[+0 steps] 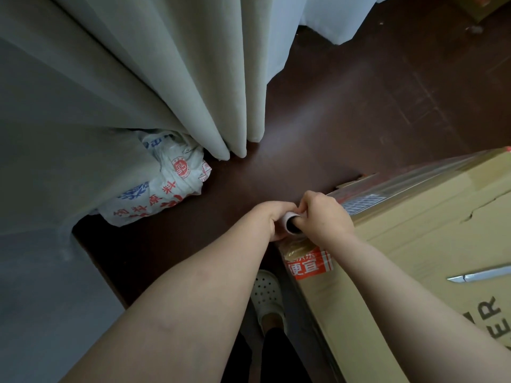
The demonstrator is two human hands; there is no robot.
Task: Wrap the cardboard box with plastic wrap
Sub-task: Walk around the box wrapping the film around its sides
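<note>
The big brown cardboard box (428, 244) stands on the dark floor (304, 128) at the person's right, running out of view to the right and below. Clear plastic wrap (401, 186) lies glossy and tight along its far side. At the near corner both hands, left hand (272, 219) and right hand (323, 214), grip the roll (290, 220). They cover all but its open end. Printed black letters on the box are cut off.

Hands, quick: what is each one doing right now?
Left hand: closed, gripping the roll.
Right hand: closed, gripping the same roll, beside the box.
</note>
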